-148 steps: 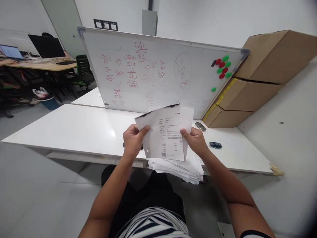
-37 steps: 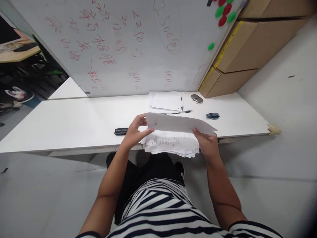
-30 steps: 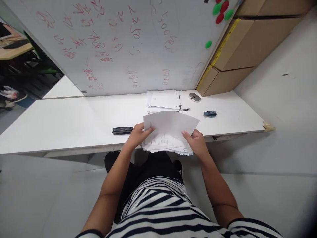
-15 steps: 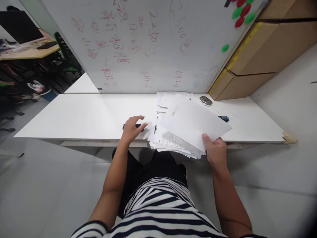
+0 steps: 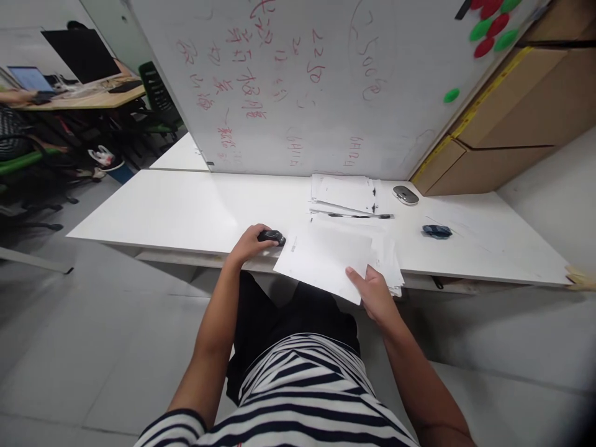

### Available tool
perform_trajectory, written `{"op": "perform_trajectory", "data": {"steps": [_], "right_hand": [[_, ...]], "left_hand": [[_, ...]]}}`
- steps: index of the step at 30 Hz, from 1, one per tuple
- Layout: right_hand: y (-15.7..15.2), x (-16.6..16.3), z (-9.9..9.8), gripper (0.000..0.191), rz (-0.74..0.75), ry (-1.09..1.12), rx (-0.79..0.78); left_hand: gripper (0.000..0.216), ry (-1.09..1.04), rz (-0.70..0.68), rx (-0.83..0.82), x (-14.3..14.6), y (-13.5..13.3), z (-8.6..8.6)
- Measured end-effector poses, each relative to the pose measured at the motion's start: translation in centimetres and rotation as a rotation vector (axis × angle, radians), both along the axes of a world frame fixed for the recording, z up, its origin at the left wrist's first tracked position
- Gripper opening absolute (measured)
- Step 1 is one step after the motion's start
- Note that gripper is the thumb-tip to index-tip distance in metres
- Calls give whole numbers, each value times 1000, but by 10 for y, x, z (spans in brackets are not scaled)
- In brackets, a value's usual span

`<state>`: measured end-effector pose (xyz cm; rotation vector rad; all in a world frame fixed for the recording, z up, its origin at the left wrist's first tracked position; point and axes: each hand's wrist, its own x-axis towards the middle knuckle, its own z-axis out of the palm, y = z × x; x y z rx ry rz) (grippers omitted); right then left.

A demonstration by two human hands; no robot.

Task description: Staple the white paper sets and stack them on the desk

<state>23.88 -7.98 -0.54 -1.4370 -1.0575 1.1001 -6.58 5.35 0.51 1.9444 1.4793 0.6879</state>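
My left hand (image 5: 249, 244) is closed around a small black stapler (image 5: 272, 236) near the desk's front edge. Thumb and fingers of my right hand (image 5: 378, 297) pinch the near right corner of some white paper (image 5: 323, 254), whose left corner comes close to the stapler. I cannot tell how many sheets it is. Under and to the right of it lies a loose pile of printed papers (image 5: 387, 257), partly covered and reaching over the front edge. Behind, another paper stack (image 5: 345, 191) lies against the whiteboard.
The white desk (image 5: 186, 208) runs left and right below an upright whiteboard (image 5: 298, 81). A computer mouse (image 5: 406, 195) and a dark blue item (image 5: 436, 231) lie on the right. Cardboard boxes (image 5: 516, 105) stand at the back right. Another person's arm (image 5: 16, 97) shows far left.
My right hand has brought the paper left and toward me, uncovering the back stack. My left hand has gone from loosely over the stapler to gripping it. The view has shifted left.
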Motion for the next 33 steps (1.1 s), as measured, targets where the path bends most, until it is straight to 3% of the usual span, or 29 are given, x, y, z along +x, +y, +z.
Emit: {"op": "perform_trajectory", "data": {"steps": [12,18,22,25,30,33], "right_hand": [[8,-36,2,48,173,14,-22],[-5,-52,1,41,207,0,-30],[-13,-60,1,38,252,-2,-92],[-15,-64,2,37,269,16,-152],[-12,-64,-1,34,274,-7,-128],[-10,-63,-2,35,291,-20,-123]], "left_hand": [[36,54,-94,-47,-1,-3,4],[40,169,-254,-145,-6,5,24],[50,170,-41,-72,13,20,28],[51,224,102,82,40,25,15],[42,384,130,293,67,20,-13],[40,349,130,266,65,21,-14]]}}
